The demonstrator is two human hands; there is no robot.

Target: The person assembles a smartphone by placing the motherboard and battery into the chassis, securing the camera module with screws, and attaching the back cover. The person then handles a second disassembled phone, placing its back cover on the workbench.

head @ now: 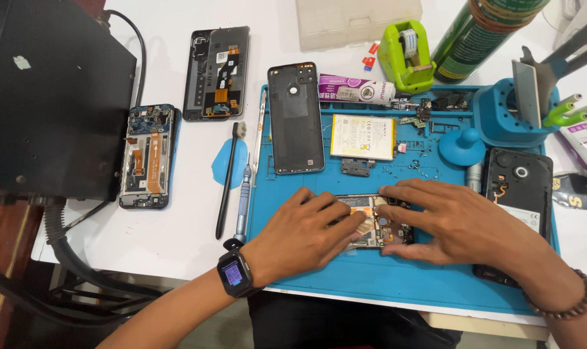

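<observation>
Both hands, left hand (303,232) and right hand (458,223), are pressing fingers flat on the opened phone (374,226) mid blue mat (371,278), back cover (295,117) and battery (363,136) already off above it, probably board work left.

One view only: head cam, looking steeply down and fwd over the bench, close above blue mat (319,278). Both forearms enter from bottom edge; far bench edge cut off at top, black box (54,97) left

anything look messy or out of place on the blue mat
Small screws and bits lie scattered loose on the blue mat, above the opened phone that both hands press on. They sit in no tray.
</observation>
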